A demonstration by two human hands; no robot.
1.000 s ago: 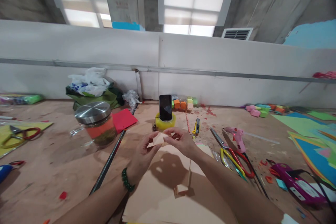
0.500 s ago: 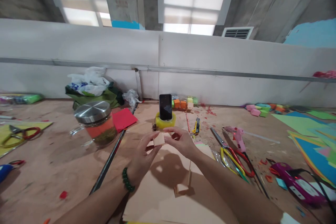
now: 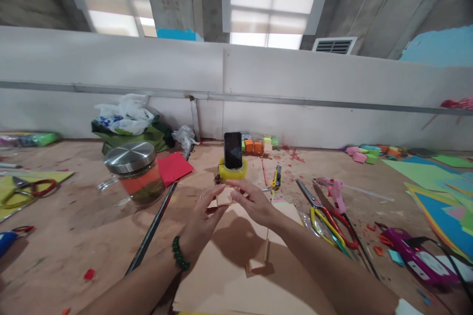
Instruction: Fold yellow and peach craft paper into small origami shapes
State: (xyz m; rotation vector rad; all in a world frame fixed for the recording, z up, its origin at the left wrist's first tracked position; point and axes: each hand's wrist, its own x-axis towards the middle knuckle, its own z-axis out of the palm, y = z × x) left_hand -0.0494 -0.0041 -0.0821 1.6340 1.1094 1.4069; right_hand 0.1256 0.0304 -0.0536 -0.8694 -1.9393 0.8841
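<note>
A small, peach-coloured folded-paper box (image 3: 224,199) sits between the person's two bare hands, raised over the far edge of a stack of peach-coloured paper sheets (image 3: 207,280). The left hand (image 3: 205,214), a green beaded bracelet (image 3: 180,253) at its wrist, has its grip closed lightly on the box's left side, thumb and fingers bent around it. The right hand (image 3: 254,203) has its grip narrowed to the box's width, thumb against the right side and fingers arched above; the exact contact of those fingertips is hard to tell.

Nearer the stack's near edge lie a second small peach-coloured paper piece (image 3: 256,264) and, beside it, a thin pale stick (image 3: 266,251). Beyond the stack, toward the far edge of the brown tabletop (image 3: 92,226), a black smartphone (image 3: 233,150) leans upright on a roll of yellow tape (image 3: 236,172), with orange and green paper cubes (image 3: 253,146) behind. Large scissors with red-and-yellow handles (image 3: 332,224) lie beside the stack's right edge, near a pink plastic glue gun (image 3: 335,194).
</note>
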